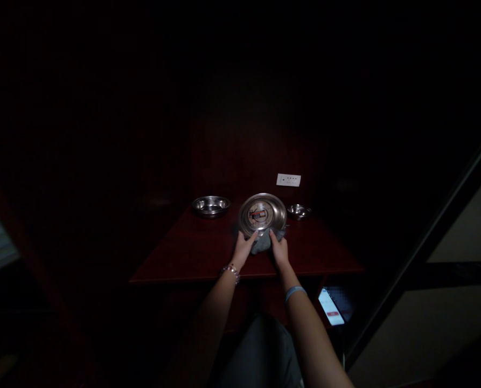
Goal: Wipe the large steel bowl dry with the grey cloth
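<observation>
My left hand (243, 249) and my right hand (279, 249) hold the metal dish (262, 216) between them by its near edge, tilted up so that its round face, with a label in the middle, is towards me. The dish is over the middle of the dark red table (171, 258); I can't tell whether any of its rim touches the wood.

I judge a slip the likeliest trouble: the metal looks smooth, both my hands are at the near edge, and the far side has no support that I can see. If one thumb eased off, the dish could tip away and knock the small bowl (299, 212), which sits just beyond its right side. The wider bowl (210, 207) on the left stands farther clear. The grey cloth (261, 246) could also bunch under my grip and loosen it, and in light this dim a smear would be easy to miss.

Both hands are closed on the dish, thumbs on the near side and pointing inward; most of my fingers are hidden behind. The cloth is bunched between my hands below the rim, against my right thumb. Whether my left hand pinches any of it, I can't tell.
</observation>
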Tool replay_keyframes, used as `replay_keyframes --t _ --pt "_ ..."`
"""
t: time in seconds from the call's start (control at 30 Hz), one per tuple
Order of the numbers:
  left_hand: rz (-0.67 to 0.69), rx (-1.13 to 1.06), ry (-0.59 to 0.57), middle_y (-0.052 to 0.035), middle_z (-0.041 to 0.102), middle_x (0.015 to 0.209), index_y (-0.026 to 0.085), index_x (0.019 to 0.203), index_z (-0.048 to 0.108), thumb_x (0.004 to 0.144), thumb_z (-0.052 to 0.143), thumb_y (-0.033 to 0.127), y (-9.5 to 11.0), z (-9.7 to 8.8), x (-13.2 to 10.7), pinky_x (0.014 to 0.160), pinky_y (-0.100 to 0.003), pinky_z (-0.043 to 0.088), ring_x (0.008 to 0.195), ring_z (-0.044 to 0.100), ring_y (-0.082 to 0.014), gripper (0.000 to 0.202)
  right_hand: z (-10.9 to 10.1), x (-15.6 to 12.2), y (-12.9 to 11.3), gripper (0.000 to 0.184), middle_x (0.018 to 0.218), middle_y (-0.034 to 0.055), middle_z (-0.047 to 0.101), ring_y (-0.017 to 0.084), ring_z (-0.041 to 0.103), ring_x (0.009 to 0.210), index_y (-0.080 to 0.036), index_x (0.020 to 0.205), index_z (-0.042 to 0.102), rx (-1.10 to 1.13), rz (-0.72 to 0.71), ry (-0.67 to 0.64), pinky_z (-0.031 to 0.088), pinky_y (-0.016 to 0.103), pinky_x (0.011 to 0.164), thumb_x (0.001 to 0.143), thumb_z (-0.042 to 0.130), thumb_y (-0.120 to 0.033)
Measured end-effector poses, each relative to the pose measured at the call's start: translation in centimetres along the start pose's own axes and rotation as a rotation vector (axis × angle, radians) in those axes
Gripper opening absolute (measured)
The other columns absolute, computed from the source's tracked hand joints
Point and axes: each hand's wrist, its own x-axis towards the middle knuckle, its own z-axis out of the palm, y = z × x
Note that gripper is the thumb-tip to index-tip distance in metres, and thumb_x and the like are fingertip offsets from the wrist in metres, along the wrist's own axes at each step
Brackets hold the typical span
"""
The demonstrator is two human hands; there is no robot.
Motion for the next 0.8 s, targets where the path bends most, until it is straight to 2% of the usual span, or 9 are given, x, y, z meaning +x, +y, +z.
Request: replay_keyframes --t 0.13,0.3,0.4,0.57,0.7,0.8 --pt "0.062 0.074 -0.006 -0.0165 0.059 0.137 0.013 0.128 0.054 0.074 0.073 0.021 -0.5 0.0 0.1 0.115 -0.039 0.035 0.129 0.055 -0.0238 0.057 0.1 -0.1 -0.1 0.054 0.108 0.0144 0.075 0.029 0.07 0.104 -0.01 0.105 0.074 0.024 0.01 -0.008 0.054 0.036 0.09 0.073 0.071 -0.054" --pt "-0.031 0.095 0.079 -0.0168 0.049 0.148 0.013 0.15 0.026 0.077 0.071 0.023 -0.8 -0.3 0.5 0.12 -0.037 0.029 0.141 0.043 -0.0239 0.087 0.2 -0.2 -0.2 0.055 0.11 0.0146 0.075 0.028 0.07 0.104 -0.01 0.105 0.074 0.011 0.017 -0.02 0.054 0.035 0.09 0.072 0.072 -0.054" --pt "-0.036 0.061 0.11 -0.0154 0.048 0.15 0.014 0.153 0.02 0.086 0.063 0.032 -0.7 -0.5 0.5 0.119 -0.036 0.03 0.141 0.044 -0.0224 0.082 0.2 -0.2 -0.3 0.054 0.108 0.0144 0.076 0.028 0.071 0.102 -0.009 0.104 0.074 -0.007 0.004 -0.012 0.054 0.035 0.09 0.072 0.072 -0.053" --pt "-0.014 -0.021 0.171 -0.0164 0.042 0.155 0.014 0.15 0.028 0.094 0.051 0.042 0.0 -0.5 0.4 0.118 -0.035 0.032 0.142 0.042 -0.023 0.067 0.2 -0.3 -0.5 0.051 0.105 0.0136 0.076 0.027 0.071 0.1 -0.01 0.103 0.075 -0.015 -0.006 -0.02 0.054 0.034 0.089 0.073 0.071 -0.051" --pt "0.042 -0.072 0.087 -0.013 0.051 0.148 0.018 0.139 0.045 0.093 0.054 0.04 0.6 -0.2 0.2 0.117 -0.035 0.034 0.137 0.049 -0.0218 0.051 0.1 -0.3 -0.3 0.05 0.106 0.0142 0.076 0.027 0.071 0.102 -0.011 0.103 0.075 -0.023 -0.02 0.014 0.054 0.035 0.09 0.074 0.071 -0.051" --pt "0.063 -0.056 0.037 -0.0133 0.057 0.142 0.017 0.133 0.05 0.085 0.067 0.032 0.5 0.0 0.0 0.117 -0.037 0.034 0.131 0.054 -0.0221 0.053 0.1 -0.2 -0.2 0.051 0.108 0.0147 0.076 0.027 0.071 0.103 -0.01 0.105 0.074 0.004 -0.036 0.025 0.054 0.036 0.092 0.074 0.071 -0.052"
